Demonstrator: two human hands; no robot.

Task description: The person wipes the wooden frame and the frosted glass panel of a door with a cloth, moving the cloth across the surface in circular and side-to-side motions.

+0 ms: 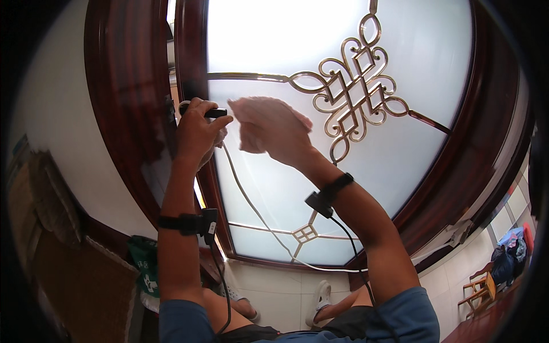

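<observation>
My left hand (195, 128) grips a black bar-shaped object (215, 112) on the frame edge of a door; it looks like a door handle. A white cable (242, 188) loops by that hand and droops across the door's lower part. Pale, soft-looking material shows below the left palm, partly hidden. In my right hand (279, 128) is a pinkish cloth (252, 139), bunched and blurred, in front of the frosted glass panel (274, 180). Whether the cloth touches the glass, I cannot tell.
Gold-coloured lattice trim (354, 90) decorates the glass, inside a dark red wooden frame (191, 47). A green bag (143, 261) stands at lower left. A wooden stool (480, 291) and piled cloth items (508, 261) are at right. Black cables run from both wrist straps.
</observation>
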